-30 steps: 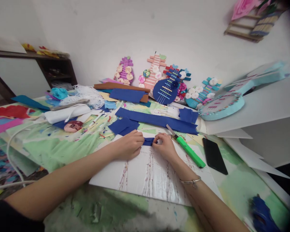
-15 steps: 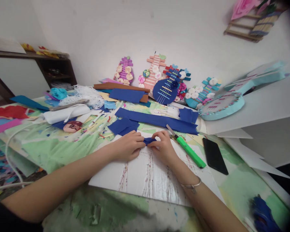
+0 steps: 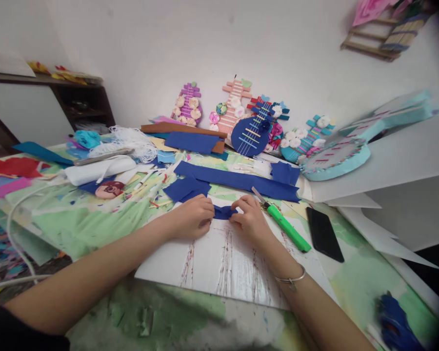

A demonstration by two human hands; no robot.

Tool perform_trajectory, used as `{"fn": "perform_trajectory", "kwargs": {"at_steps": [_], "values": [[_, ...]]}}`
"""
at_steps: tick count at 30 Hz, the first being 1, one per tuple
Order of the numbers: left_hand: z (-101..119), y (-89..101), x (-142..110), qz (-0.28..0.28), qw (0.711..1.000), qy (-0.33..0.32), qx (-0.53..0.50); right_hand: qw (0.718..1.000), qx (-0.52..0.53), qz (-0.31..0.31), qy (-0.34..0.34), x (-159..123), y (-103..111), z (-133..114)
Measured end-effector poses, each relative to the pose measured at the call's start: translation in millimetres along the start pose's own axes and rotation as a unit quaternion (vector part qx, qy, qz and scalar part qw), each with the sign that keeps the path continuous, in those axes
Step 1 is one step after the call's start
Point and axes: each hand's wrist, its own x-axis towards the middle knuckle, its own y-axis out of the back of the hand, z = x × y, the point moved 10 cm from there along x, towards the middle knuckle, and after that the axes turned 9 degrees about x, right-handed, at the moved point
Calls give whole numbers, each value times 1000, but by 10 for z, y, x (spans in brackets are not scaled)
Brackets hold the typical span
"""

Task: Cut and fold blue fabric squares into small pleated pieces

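A small dark-blue foam piece (image 3: 224, 212) lies bunched between my two hands at the far edge of a scratched white board (image 3: 223, 258). My left hand (image 3: 193, 218) pinches its left end with curled fingers. My right hand (image 3: 249, 220) pinches its right end, and a thin bracelet sits on that wrist. Both hands rest on the board. A green-handled cutter (image 3: 283, 224) lies just right of my right hand.
A black phone (image 3: 325, 234) lies right of the cutter. Long blue foam strips (image 3: 237, 180) and scraps (image 3: 186, 189) lie beyond my hands. Foam guitar crafts (image 3: 250, 131) lean on the wall. A light-blue guitar (image 3: 336, 158) rests on white sheets at right. A white cable (image 3: 12, 229) curves at left.
The blue piece was stretched flat between my hands a second ago; my hands then pushed closer and it is now bunched between the fingertips. The view shifted slightly.
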Motion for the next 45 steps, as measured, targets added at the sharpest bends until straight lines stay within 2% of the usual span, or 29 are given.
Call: {"fn": "perform_trajectory", "kwargs": {"at_steps": [9,13,17,19,23,27,33,40,42,45], "values": [[-52,61,-26,24,998,-6,-51,999,24,23,-14,-32,45,84],[-114,73,-48,38,997,5,-69,992,84,61,-65,-61,84,240],[-136,48,-55,35,997,8,-67,968,158,99,-167,-88,76,463],[-118,30,-50,28,998,2,-63,959,169,78,-213,-90,-13,520],[-84,6,-42,19,997,-11,-70,960,155,33,-231,-68,-154,495],[-158,-28,-40,6,997,16,-81,945,190,48,-263,-116,-186,582],[-210,-42,-30,-3,996,39,-78,893,337,56,-294,-185,-329,704],[-223,-51,-30,-27,993,48,-100,881,357,61,-304,-202,-341,730],[-235,-35,-32,-11,992,52,-115,881,357,67,-305,-200,-324,732],[-415,71,-57,81,977,124,-152,882,359,93,-292,-173,-249,710]]}}
